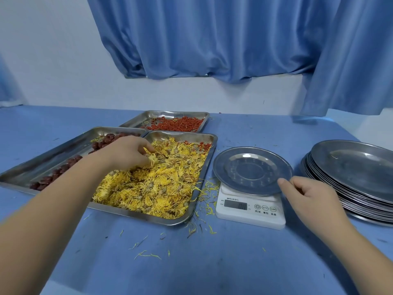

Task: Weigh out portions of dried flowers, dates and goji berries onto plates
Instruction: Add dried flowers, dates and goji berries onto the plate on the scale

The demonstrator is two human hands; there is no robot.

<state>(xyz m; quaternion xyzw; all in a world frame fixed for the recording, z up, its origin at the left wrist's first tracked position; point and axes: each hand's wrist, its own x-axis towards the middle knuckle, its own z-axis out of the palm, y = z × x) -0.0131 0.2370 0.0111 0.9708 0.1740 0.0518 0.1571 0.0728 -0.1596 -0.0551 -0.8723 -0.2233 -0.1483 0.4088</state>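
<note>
A steel tray (209, 139) holds a heap of yellow dried flowers (157, 186). My left hand (125, 153) reaches into it and pinches a dried flower head between curled fingers. Behind and to the left, a second tray (63, 150) holds dark red dates (57, 173). At the back, a third tray (174, 113) holds orange-red goji berries (180, 124). A bare steel plate (251, 169) sits on a white digital scale (248, 211). My right hand (306, 194) grips the plate's near right rim with thumb on top.
A stack of several steel plates (357, 177) stands at the right edge of the blue table (191, 262). Loose yellow petals (204, 205) lie scattered between the flower tray and the scale. A blue curtain (212, 39) hangs behind the table.
</note>
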